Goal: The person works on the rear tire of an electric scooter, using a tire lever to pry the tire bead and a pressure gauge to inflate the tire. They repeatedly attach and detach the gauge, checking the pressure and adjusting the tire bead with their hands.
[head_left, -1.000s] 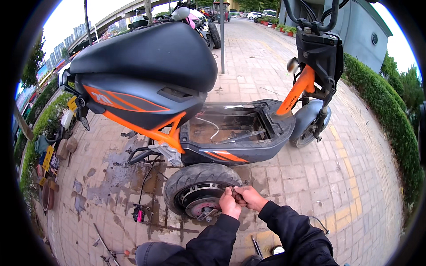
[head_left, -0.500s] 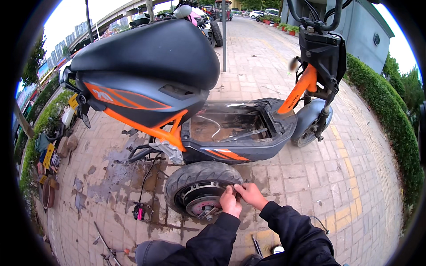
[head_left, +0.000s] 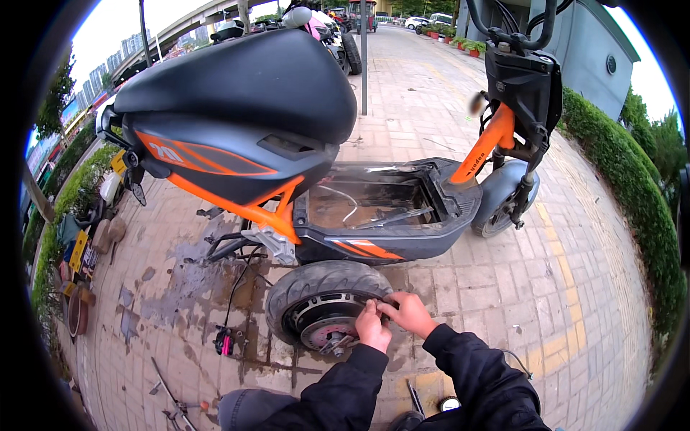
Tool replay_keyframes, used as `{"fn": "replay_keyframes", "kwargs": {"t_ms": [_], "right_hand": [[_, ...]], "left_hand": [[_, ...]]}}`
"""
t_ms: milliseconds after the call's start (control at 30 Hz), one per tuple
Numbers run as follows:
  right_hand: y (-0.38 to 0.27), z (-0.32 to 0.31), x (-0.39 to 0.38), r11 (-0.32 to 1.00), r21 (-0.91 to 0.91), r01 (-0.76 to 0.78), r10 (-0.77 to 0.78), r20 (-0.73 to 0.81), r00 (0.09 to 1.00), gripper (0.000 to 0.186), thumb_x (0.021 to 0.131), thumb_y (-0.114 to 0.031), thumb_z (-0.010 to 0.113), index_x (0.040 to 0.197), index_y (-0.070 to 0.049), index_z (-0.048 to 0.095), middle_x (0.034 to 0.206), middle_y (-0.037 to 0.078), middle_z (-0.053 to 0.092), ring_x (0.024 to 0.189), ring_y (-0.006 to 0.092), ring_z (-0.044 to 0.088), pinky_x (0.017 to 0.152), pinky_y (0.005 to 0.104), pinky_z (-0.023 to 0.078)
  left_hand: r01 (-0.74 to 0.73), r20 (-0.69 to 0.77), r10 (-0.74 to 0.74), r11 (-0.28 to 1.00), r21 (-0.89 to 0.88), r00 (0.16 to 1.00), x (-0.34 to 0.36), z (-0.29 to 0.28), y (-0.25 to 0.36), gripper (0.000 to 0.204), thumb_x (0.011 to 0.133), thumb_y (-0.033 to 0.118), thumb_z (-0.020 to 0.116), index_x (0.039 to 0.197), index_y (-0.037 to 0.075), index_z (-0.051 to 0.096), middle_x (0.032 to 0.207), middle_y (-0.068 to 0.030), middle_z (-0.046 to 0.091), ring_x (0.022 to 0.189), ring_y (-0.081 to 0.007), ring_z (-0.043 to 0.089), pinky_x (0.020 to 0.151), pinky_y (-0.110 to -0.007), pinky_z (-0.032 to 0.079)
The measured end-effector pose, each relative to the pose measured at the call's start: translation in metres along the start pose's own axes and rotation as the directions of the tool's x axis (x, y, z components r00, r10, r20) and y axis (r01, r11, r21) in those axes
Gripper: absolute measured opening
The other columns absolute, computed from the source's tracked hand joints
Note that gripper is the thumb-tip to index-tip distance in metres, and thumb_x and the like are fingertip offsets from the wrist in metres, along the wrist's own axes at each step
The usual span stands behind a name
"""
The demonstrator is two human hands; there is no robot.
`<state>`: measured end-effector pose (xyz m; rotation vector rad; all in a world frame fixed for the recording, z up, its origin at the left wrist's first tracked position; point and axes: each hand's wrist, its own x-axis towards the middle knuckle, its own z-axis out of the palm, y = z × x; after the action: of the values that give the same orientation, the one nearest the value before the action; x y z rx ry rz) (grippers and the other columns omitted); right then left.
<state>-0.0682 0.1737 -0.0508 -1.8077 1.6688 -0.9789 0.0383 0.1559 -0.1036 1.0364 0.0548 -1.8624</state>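
Observation:
A black-tyred scooter wheel (head_left: 316, 284) with a dark hub and a pinkish brake disc (head_left: 323, 335) rests on the paving before me. My left hand (head_left: 374, 329) is closed at the wheel's right side, thumb and fingers pinched near the rim. Beside it, my right hand (head_left: 410, 314) pinches at the same spot by the tyre's edge. What sits between the fingertips is too small to make out. Behind the wheel stands an orange and black electric scooter (head_left: 237, 147), its rear wheel off and its floor compartment (head_left: 381, 201) uncovered.
A pink brake caliper (head_left: 225, 341) on a black cable lies left of the wheel. Metal tools (head_left: 172, 395) lie at the lower left. A round gauge (head_left: 449, 404) and a dark-handled tool (head_left: 415, 395) are by my foot. A hedge (head_left: 625, 172) borders the right side.
My right hand has shifted very slightly at the tyre's edge. Both hands remain pinched at the wheel, and the scooter stays in place.

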Motion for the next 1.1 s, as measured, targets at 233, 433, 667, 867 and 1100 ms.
{"fn": "replay_keyframes", "kwargs": {"t_ms": [233, 433, 667, 867, 1100], "right_hand": [[0.020, 0.020, 0.007, 0.413, 0.604, -0.682, 0.551, 0.430, 0.715, 0.026, 0.093, -0.023, 0.061, 0.085, 0.001, 0.066, 0.075, 0.017, 0.062, 0.056, 0.0255, 0.060, 0.054, 0.0388, 0.047], [0.002, 0.007, 0.002, 0.999, 0.028, -0.026, 0.027, -0.043, 0.999, 0.031, 0.093, -0.026, 0.060, 0.084, 0.003, 0.065, 0.068, 0.016, 0.061, 0.054, 0.0270, 0.058, 0.054, 0.0389, 0.046], [0.016, 0.013, 0.008, 0.469, 0.607, -0.641, 0.526, 0.391, 0.755, 0.035, 0.092, -0.027, 0.061, 0.075, 0.004, 0.066, 0.065, 0.017, 0.063, 0.054, 0.0266, 0.058, 0.055, 0.0382, 0.047], [0.009, 0.009, 0.002, 0.981, 0.154, -0.118, 0.119, 0.006, 0.993, 0.038, 0.095, -0.027, 0.061, 0.073, 0.003, 0.066, 0.059, 0.006, 0.059, 0.047, 0.0133, 0.049, 0.045, 0.0308, 0.038], [-0.015, 0.006, 0.008, 0.369, 0.646, -0.668, 0.591, 0.391, 0.705, 0.030, 0.096, -0.022, 0.059, 0.073, -0.001, 0.057, 0.058, -0.001, 0.046, 0.045, 0.0120, 0.038, 0.041, 0.0301, 0.028]], "left_hand": [[-0.037, 0.124, 0.039, 0.999, -0.018, 0.992, 0.011, -0.011, -0.005, 0.017, 0.103, 0.028, 0.050, 0.101, 0.016, 0.061, 0.093, 0.0060, 0.061, 0.084, -0.0088, 0.053, 0.072, -0.030, 0.034], [-0.013, 0.004, 0.013, 1.000, -0.005, 1.000, -0.002, -0.001, 0.003, 0.020, 0.104, 0.029, 0.046, 0.099, 0.015, 0.059, 0.094, 0.0021, 0.062, 0.089, -0.0146, 0.058, 0.080, -0.033, 0.045], [-0.048, 0.112, 0.054, 0.997, -0.052, 0.992, 0.002, -0.002, -0.003, 0.017, 0.103, 0.027, 0.048, 0.102, 0.015, 0.061, 0.095, 0.0051, 0.062, 0.086, -0.0096, 0.057, 0.072, -0.030, 0.038], [0.007, 0.010, -0.006, 0.999, -0.046, 1.000, -0.001, 0.003, -0.001, 0.017, 0.103, 0.027, 0.047, 0.100, 0.017, 0.060, 0.093, 0.0061, 0.062, 0.087, -0.0093, 0.056, 0.076, -0.031, 0.036], [0.024, 0.061, -0.020, 0.998, -0.055, 0.998, 0.008, -0.007, -0.003, 0.018, 0.104, 0.024, 0.046, 0.100, 0.013, 0.060, 0.094, 0.0028, 0.061, 0.086, -0.0117, 0.056, 0.078, -0.032, 0.040]]}}
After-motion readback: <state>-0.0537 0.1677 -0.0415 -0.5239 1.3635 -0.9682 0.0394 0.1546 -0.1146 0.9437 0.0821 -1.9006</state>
